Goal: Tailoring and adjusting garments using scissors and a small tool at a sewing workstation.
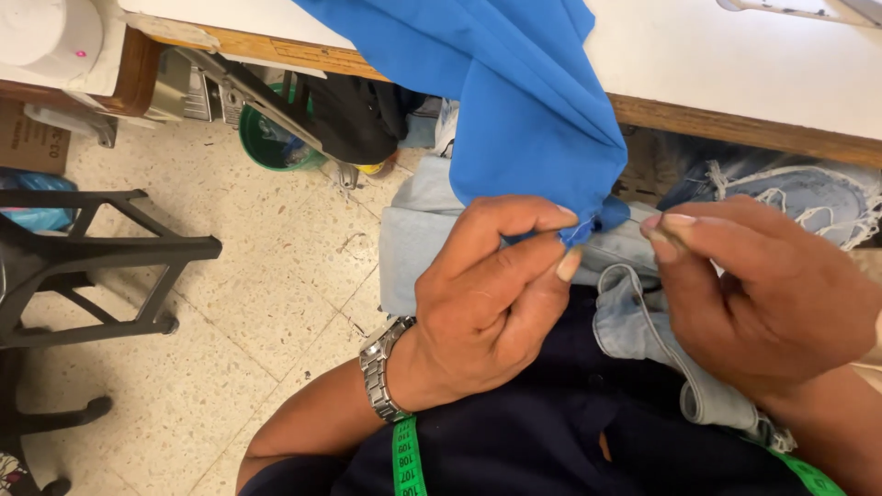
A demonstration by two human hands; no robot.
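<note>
A bright blue cloth (pixel 514 101) hangs down from the white table (pixel 735 64) toward my lap. My left hand (pixel 487 303) pinches the cloth's lowest corner between thumb and fingers; a metal watch (pixel 378 367) sits on that wrist. My right hand (pixel 763 294) is close to the right of that corner, fingertips pressed together on a thin needle or thread that runs to the cloth. Pale blue denim (pixel 634 321) lies across my lap under both hands. A green measuring tape (pixel 405 459) hangs over my dark shirt.
A black chair frame (pixel 101 257) stands on the speckled tile floor at left. A green bucket (pixel 271 147) and dark fabric sit under the table's wooden edge. Frayed denim (pixel 808 197) lies at right. A white spool-like object (pixel 50 37) is at the top left.
</note>
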